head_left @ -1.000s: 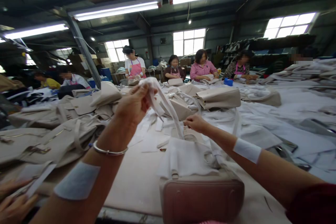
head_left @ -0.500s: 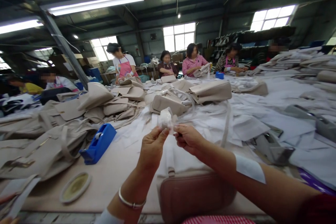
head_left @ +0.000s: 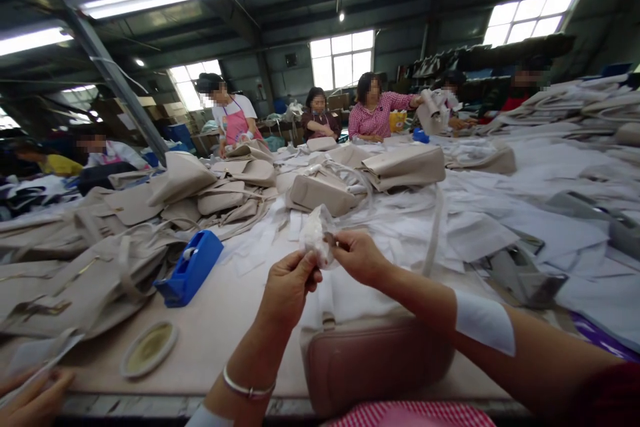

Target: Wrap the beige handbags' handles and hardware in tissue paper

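Between my two hands is a small crumpled clear plastic bag (head_left: pixel 315 227), raised above the table; what it contains is hard to make out. My left hand (head_left: pixel 291 278) pinches its lower left side between thumb and fingers. From the right, my right hand (head_left: pixel 361 255) pinches the bag's edge with closed fingertips. Below them a beige handbag (head_left: pixel 377 360) lies at the table's front edge, its darker bottom towards me. White tissue paper (head_left: pixel 345 290) and a strap lie on and behind that handbag.
A blue tape dispenser (head_left: pixel 189 268) and a round shallow dish (head_left: pixel 149 349) stand at left, beside piled beige handbags (head_left: pixel 100 280). White paper sheets (head_left: pixel 540 213) and a grey tape dispenser (head_left: pixel 525 277) lie at right. A co-worker's hands (head_left: pixel 37 393) are at lower left; several people work across the table.
My right fingers have shifted onto the plastic bag, which now looks more spread. Across the table, a co-worker in a checked shirt has stretched an arm out to the right with a beige item.
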A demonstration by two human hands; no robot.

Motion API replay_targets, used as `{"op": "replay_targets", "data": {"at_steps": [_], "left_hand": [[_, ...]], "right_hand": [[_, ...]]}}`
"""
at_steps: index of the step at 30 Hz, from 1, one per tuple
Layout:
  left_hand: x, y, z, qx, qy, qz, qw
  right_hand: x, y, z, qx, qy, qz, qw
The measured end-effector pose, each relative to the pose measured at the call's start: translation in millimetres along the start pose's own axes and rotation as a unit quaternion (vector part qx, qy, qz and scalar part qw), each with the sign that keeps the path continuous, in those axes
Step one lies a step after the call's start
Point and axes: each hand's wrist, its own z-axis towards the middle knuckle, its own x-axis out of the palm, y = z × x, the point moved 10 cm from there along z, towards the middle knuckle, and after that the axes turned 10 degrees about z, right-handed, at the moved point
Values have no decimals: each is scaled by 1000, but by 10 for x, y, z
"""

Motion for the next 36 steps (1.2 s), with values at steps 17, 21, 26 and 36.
{"op": "replay_targets", "data": {"at_steps": [17,21,26,36], "left_hand": [[13,335,18,-117,40,-28,992],[-5,328,12,-124,41,-58,990],[56,328,-15,-131,71,-29,988],[46,387,22,-104,47,-16,993]], "right_hand": [[253,321,-250,-206,77,-397,891],[268,387,-301,-235,81,-412,877],[412,340,-390,-253,135,-420,861],[211,467,-412,-266,118,-208,934]]}}
